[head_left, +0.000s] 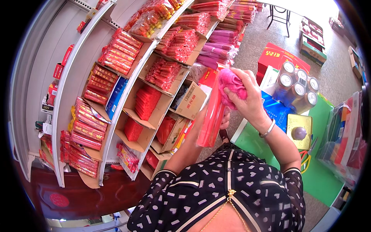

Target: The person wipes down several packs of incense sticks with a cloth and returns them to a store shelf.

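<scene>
A long, clear-wrapped red packet (213, 113) is held upright in front of my chest. My left hand (225, 119) is mostly hidden behind it, with its fingers showing at the packet's right edge. My right hand (246, 95), with a silver bangle at the wrist, grips a crumpled pink cloth (231, 87) against the upper part of the packet. To the left, shelves bear cardboard boxes of red wrapped bundles (185, 43) and red packets with gold writing (120, 52).
At the right, a green tabletop (321, 171) bears shrink-wrapped cans (298, 84), a gold tin (300, 130) and yellow-handled scissors (305, 161). Steel shelf edges (127, 90) run close on the left. A red carton (278, 58) stands beyond the cans.
</scene>
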Motion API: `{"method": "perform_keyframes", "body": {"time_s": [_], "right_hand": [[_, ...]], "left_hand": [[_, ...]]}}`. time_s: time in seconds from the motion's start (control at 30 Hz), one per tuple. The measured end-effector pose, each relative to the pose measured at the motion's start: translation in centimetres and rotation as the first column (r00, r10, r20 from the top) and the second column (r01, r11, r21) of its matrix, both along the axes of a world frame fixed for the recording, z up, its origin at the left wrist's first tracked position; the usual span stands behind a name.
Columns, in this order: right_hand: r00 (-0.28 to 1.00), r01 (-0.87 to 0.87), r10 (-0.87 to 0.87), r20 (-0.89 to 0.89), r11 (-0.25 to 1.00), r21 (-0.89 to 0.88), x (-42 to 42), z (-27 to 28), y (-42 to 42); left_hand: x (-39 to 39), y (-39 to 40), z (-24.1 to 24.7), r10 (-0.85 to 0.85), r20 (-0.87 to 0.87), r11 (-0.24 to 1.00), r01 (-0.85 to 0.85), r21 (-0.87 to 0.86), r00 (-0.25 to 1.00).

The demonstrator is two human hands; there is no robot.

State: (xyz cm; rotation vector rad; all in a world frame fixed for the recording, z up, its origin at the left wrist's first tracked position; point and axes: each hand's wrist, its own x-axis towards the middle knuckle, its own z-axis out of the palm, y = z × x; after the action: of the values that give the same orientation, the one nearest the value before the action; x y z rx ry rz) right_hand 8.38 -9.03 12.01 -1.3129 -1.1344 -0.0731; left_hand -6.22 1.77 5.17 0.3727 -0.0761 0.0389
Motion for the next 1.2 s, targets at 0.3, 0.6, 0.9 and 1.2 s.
{"method": "perform_keyframes", "body": {"time_s": [0.3,0.6,0.9,1.2], "right_hand": [[0.835,-0.352,0.312,0.453,0.936,0.004,-5.1,-0.1,-3.2],[0.983,0.099,-0.097,0.157,0.995,-0.007,1.9,-0.2,0.0],[0.888,-0.250,0.220,0.405,0.968,0.023,-2.7,0.2,-1.8],[0.863,-0.165,0.151,-0.481,0.986,0.014,2.8,-2.9,-0.3]], "left_hand": [[0.4,1.2,0.6,0.309,-0.027,0.826,-0.254,0.503,0.951],[0.1,-0.2,0.3,-0.023,-0.038,0.999,0.024,0.020,0.999],[-1.1,-0.9,3.9,0.382,-0.255,0.759,-0.145,0.634,0.888],[-0.2,-1.7,4.1,0.272,-0.370,0.911,-0.115,0.395,0.889]]}}
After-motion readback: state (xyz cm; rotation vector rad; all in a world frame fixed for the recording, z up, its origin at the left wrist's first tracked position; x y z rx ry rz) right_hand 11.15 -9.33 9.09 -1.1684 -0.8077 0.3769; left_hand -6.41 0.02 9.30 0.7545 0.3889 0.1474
